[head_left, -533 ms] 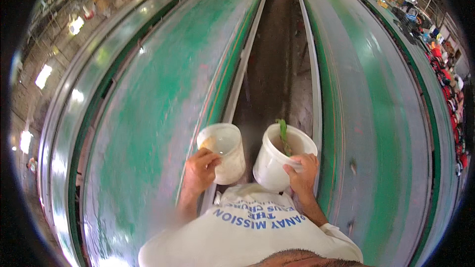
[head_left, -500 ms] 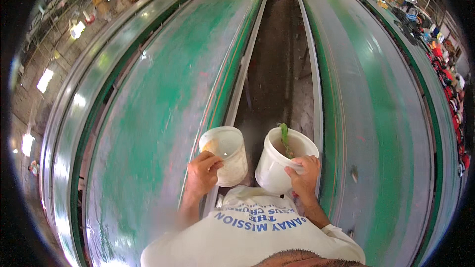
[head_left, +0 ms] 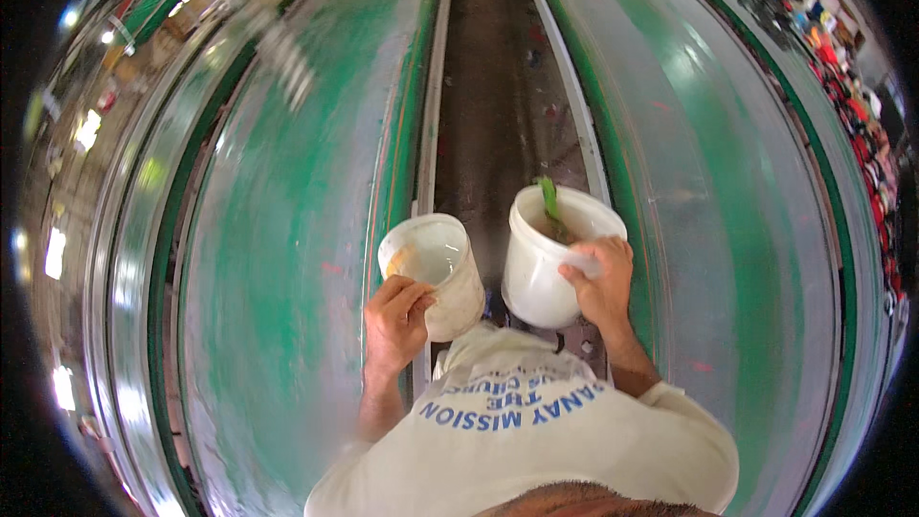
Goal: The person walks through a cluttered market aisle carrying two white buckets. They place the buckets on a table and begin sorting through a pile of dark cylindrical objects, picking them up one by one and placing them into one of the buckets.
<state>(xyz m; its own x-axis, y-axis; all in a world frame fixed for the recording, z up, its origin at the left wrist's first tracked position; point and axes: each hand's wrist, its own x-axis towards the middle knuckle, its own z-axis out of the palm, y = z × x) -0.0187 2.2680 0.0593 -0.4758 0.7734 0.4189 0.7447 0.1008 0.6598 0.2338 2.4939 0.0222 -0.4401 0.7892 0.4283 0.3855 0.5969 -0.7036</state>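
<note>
White plastic bucket x2, one per hand, both carried in front of the chest over the dark floor strip [head_left: 498, 105] between two long green tables.

Left bucket [head_left: 436, 273]: left hand [head_left: 397, 325] clamped on its near rim, fingers curled over the edge. Tilted, mouth facing up and toward the camera. Inside looks pale and glossy; can't tell if that's liquid or glare.

Right bucket [head_left: 550, 258]: right hand [head_left: 598, 278] closed on the rim, fingers hooked over the top, covering the near edge. Green handle [head_left: 550, 206] sticks up out of it; lower end hidden inside, so tool type unknown. Contents unclear.

Buckets sit side by side, close, small gap between them. Bottoms hidden behind the pale T-shirt [head_left: 536, 431].

Left green table [head_left: 287, 230] is motion-smeared, surface detail unreadable. Right green table [head_left: 728, 230] sharper. Coloured clutter at top right rim too small to identify.

Versus half a second back: same grips, same bucket pairing; buckets appear slightly higher in view.
</note>
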